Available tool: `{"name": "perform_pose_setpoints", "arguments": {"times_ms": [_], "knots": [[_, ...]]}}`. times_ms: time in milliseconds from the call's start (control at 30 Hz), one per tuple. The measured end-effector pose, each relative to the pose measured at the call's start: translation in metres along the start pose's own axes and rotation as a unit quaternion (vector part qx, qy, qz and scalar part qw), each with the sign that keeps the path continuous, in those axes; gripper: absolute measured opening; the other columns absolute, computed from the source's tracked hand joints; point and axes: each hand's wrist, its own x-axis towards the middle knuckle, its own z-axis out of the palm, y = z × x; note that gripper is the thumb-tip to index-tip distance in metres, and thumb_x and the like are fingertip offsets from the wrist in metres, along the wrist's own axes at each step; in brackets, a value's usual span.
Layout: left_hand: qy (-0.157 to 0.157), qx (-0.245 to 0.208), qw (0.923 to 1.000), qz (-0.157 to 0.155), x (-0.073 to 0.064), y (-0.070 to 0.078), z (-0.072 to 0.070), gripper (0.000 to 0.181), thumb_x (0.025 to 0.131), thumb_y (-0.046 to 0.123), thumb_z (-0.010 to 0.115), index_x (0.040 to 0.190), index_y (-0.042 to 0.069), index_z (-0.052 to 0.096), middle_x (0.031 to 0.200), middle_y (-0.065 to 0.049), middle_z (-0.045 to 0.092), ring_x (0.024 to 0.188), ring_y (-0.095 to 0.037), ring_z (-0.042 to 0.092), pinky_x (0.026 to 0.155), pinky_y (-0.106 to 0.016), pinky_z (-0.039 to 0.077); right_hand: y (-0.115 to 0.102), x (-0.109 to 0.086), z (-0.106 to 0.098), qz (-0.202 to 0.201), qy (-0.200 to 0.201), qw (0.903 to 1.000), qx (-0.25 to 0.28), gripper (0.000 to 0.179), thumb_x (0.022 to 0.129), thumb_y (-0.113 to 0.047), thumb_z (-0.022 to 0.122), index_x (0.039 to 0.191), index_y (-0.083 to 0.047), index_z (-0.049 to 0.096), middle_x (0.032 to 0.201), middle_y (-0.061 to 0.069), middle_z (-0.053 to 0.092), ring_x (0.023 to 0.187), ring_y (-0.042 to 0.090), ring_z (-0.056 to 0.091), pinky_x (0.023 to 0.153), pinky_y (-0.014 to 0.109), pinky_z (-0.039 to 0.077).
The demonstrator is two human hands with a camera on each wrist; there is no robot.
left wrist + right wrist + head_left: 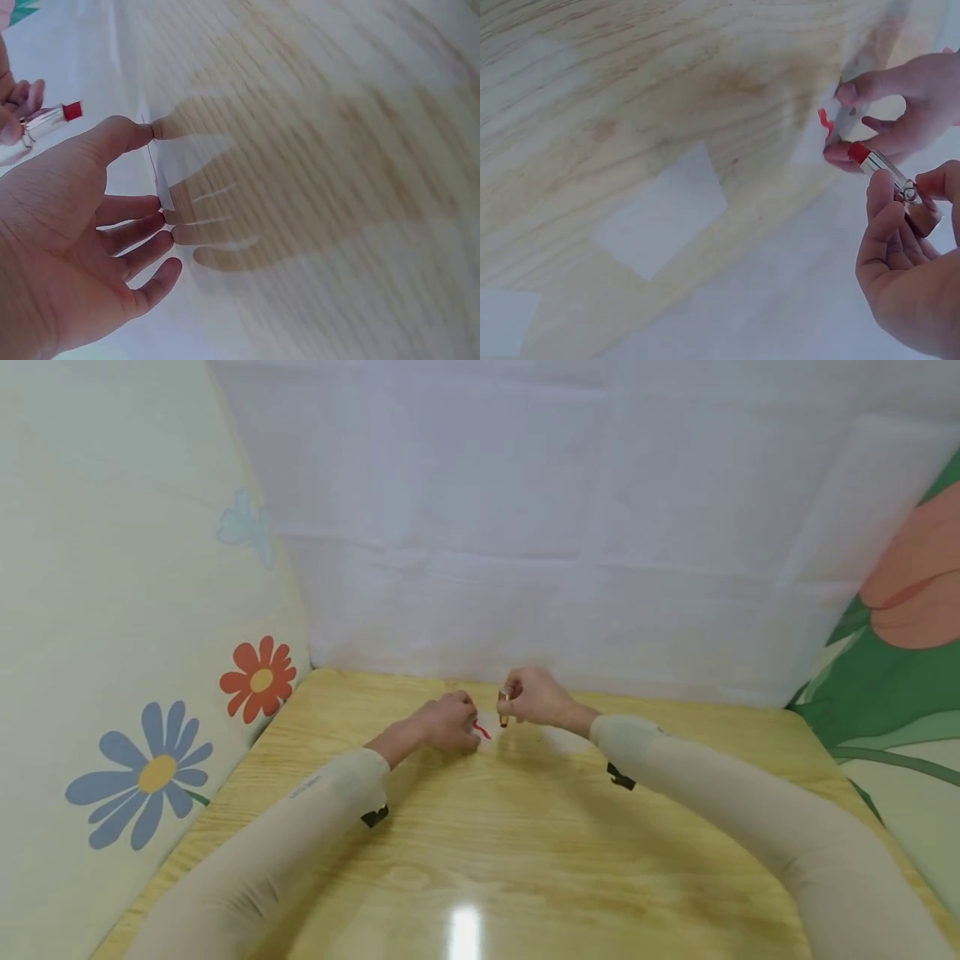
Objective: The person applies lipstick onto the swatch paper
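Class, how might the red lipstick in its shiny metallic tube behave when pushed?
The red lipstick may smear: a similar red streak marks the white paper sheet. Its glossy metallic tube looks stiff, perhaps slippery. Being slender, it could tip if stood upright.

High head view, forward and down; near wrist views, lipstick (48, 123) in both.

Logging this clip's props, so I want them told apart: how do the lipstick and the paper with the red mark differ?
Shape: the lipstick is a narrow, shiny tube; the paper is flat and white.
Place: the lipstick is held up in the right hand; the paper is down on the table, with the left hand at its edge.
Shared: both show red, the lipstick at its tip, the paper in a wavy mark.
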Motion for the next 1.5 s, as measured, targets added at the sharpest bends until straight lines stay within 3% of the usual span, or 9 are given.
{"name": "perform_pose_setpoints", "arguments": {"times_ms": [200,267,333,467,633,867,1000,1267,1500], "knots": [[-0.008,0.027,0.9994,0.019,0.009,0.006,-0.007,0.018,0.088,0.027,0.066,0.084,0.01,0.062,0.125,-0.014,0.057,0.101,-0.027,0.056,0.076,-0.042,0.049,-0.002,-0.011,-0.024,-0.007,0.022,0.9997,-0.011,0.008,0.095,-0.013,0.069,0.094,-0.006,0.065,0.086,0.01,0.071,0.066,0.024,0.068,0.062,0.034,0.054],[-0.011,0.024,0.9991,0.033,0.012,0.008,-0.008,0.021,0.092,0.027,0.066,0.091,0.006,0.068,0.128,-0.016,0.057,0.107,-0.029,0.057,0.082,-0.043,0.05,-0.003,-0.015,-0.031,-0.01,0.027,0.9994,-0.017,0.008,0.095,-0.013,0.068,0.093,-0.005,0.065,0.088,0.014,0.071,0.064,0.021,0.066,0.06,0.035,0.053],[-0.015,0.011,0.9991,0.038,0.016,0.011,-0.008,0.031,0.097,0.029,0.065,0.112,0.001,0.069,0.135,-0.018,0.054,0.114,-0.03,0.057,0.091,-0.043,0.049,-0.003,-0.018,-0.036,-0.014,0.034,0.999,-0.025,0.009,0.096,-0.013,0.068,0.092,-0.005,0.065,0.087,0.016,0.071,0.063,0.02,0.066,0.058,0.035,0.052],[-0.005,-0.023,0.9991,0.035,0.021,0.02,-0.005,0.054,0.099,0.031,0.066,0.142,0.0,0.055,0.142,-0.02,0.049,0.122,-0.033,0.055,0.1,-0.047,0.046,-0.003,-0.024,-0.044,-0.016,0.05,0.9977,-0.042,0.011,0.096,-0.013,0.069,0.09,-0.005,0.064,0.081,0.01,0.069,0.061,0.021,0.066,0.056,0.034,0.052],[0.015,-0.013,0.9984,0.053,0.031,0.038,-0.001,0.053,0.098,0.032,0.066,0.142,0.004,0.057,0.142,-0.017,0.051,0.117,-0.032,0.059,0.096,-0.046,0.049,0.001,-0.029,-0.054,-0.003,0.061,0.9971,-0.044,0.011,0.095,-0.014,0.069,0.09,-0.005,0.063,0.08,0.007,0.068,0.062,0.02,0.066,0.058,0.033,0.053],[0.004,-0.024,0.9972,0.071,0.047,0.066,0.002,0.052,0.099,0.031,0.066,0.143,0.004,0.056,0.144,-0.017,0.05,0.112,-0.03,0.061,0.094,-0.047,0.05,0.01,-0.038,-0.064,-0.006,0.077,0.996,-0.045,0.011,0.094,-0.012,0.07,0.09,-0.004,0.064,0.08,0.006,0.068,0.061,0.021,0.067,0.058,0.033,0.055],[-0.001,-0.023,0.9979,0.061,0.054,0.079,0.006,0.049,0.101,0.03,0.063,0.143,0.004,0.056,0.144,-0.016,0.05,0.114,-0.029,0.06,0.096,-0.048,0.048,0.016,-0.04,-0.066,-0.006,0.084,0.9957,-0.04,0.01,0.094,-0.01,0.07,0.09,-0.004,0.064,0.08,0.006,0.068,0.064,0.025,0.068,0.057,0.032,0.055],[0.001,0.032,0.9974,0.064,0.06,0.091,0.02,0.049,0.1,0.031,0.063,0.141,0.004,0.058,0.138,-0.014,0.053,0.117,-0.034,0.058,0.095,-0.054,0.047,0.03,-0.038,-0.061,0.009,0.086,0.9957,-0.032,0.011,0.094,-0.009,0.069,0.091,-0.003,0.061,0.082,0.008,0.067,0.069,0.03,0.069,0.057,0.032,0.054],[0.018,0.041,0.9976,0.053,0.068,0.104,0.028,0.049,0.101,0.039,0.062,0.134,0.003,0.062,0.135,-0.014,0.053,0.116,-0.034,0.057,0.096,-0.056,0.045,0.051,-0.043,-0.061,0.032,0.098,0.9943,-0.027,0.012,0.093,-0.01,0.069,0.088,-0.003,0.06,0.082,0.008,0.066,0.069,0.029,0.069,0.058,0.032,0.054]]}}
